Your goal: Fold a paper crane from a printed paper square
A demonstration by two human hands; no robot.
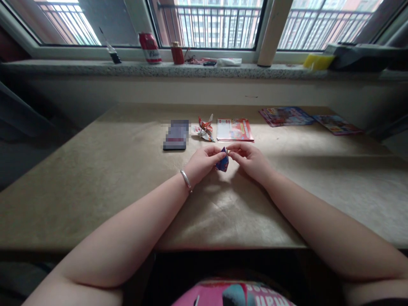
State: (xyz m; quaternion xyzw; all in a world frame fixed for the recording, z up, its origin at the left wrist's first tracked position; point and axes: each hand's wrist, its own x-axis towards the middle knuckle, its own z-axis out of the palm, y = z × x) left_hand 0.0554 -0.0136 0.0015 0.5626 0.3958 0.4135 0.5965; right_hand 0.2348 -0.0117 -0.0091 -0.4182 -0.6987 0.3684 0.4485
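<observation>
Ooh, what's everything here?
Table: one, beige, centre
Folded paper: one, blue, held
Paper figure: one, red-white, on table
Blurred slab: one, dark, left of figure
Paper stack: one, red-white, right of figure
Leaflets: two groups, multicoloured, right
Can: one, red-white, windowsill
Container: one, red, windowsill
Yellow item: one, yellow, windowsill
Bulky object: one, dark, windowsill
Small clutter: several, mixed, windowsill
Railing: uncounted, dark, outside
Clothing: one, pink, bottom
Bracelet: one, silver, left wrist
Left hand, right hand: two, bare, on folded paper

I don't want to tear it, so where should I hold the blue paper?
Probably pinch the blue paper around its broad middle, coming from the left, as the left hand does: its top narrows to a thin point, and the right hand is already at its upper right edge.
</observation>
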